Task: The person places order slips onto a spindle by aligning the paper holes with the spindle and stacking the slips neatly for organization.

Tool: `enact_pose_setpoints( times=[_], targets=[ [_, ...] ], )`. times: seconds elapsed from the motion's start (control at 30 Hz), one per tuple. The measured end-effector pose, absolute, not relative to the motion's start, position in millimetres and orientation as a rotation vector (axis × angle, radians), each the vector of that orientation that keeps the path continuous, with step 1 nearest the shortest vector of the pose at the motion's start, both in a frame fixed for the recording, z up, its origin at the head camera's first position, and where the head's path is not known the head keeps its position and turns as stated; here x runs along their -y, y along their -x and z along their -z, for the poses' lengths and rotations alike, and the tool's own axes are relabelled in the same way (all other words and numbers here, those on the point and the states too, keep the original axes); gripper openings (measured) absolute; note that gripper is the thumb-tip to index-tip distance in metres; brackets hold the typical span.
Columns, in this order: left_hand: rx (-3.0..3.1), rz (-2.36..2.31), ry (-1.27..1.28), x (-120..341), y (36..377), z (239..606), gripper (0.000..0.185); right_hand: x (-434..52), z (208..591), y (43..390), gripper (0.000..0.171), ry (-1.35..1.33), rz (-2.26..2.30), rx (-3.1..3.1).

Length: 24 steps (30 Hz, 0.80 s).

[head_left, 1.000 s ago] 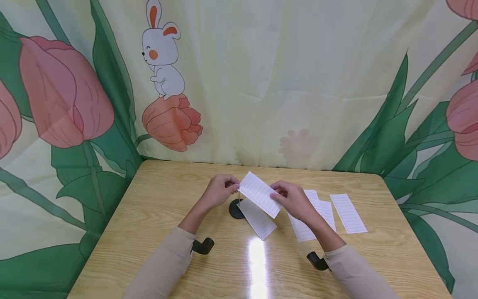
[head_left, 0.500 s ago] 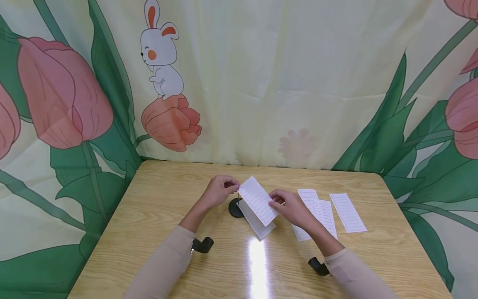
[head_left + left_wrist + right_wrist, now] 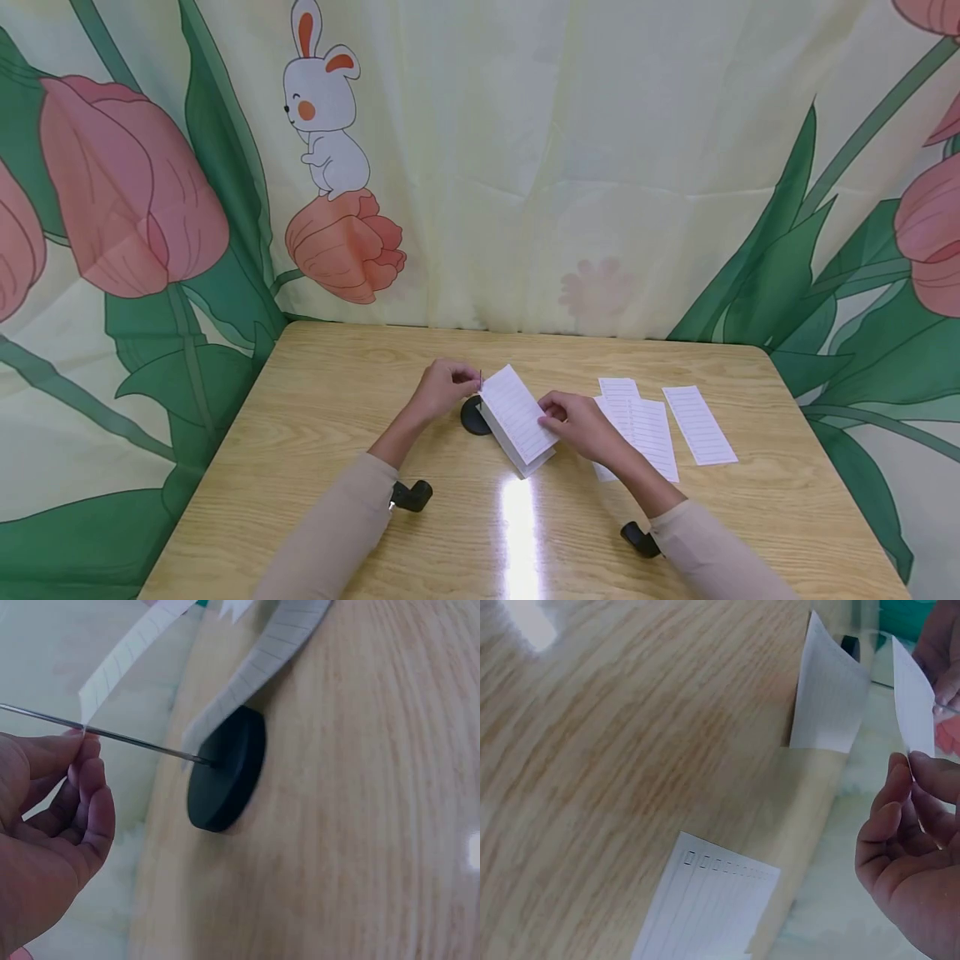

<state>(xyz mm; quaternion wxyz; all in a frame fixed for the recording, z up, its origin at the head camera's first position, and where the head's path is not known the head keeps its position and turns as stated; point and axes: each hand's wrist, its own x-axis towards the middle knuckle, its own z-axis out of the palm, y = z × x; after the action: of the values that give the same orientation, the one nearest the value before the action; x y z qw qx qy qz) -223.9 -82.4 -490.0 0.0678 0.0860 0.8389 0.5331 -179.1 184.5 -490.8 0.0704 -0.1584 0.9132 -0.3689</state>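
A paper spike with a round black base and a thin upright metal rod stands on the table. My left hand pinches the corner of a lined white paper sheet right at the rod, partway up it. My right hand pinches that sheet's right edge between thumb and fingers, with the sheet slanting down toward me. Under it lies a second lined sheet, its corner at the rod just above the base. In the head view the upper sheet mostly hides it.
To the right of my right hand, several lined sheets overlap on the wooden table. A single sheet lies farther right, apart from them. A printed curtain hangs behind the table's back edge. A black wrist mount shows beneath the left sleeve.
The upper sheet has swung downward and toward me, covering more of the lower sheet. My right hand has moved down with it. My left hand has dropped slightly beside the rod.
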Motion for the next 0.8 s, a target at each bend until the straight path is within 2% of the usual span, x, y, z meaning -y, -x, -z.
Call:
enact_pose_setpoints(
  times=[0.8],
  targets=[
    [-2.610,-1.475,-0.229,78,221,526,0.007,-181,518,173,0.016,0.389,1.021,-2.709]
  ],
)
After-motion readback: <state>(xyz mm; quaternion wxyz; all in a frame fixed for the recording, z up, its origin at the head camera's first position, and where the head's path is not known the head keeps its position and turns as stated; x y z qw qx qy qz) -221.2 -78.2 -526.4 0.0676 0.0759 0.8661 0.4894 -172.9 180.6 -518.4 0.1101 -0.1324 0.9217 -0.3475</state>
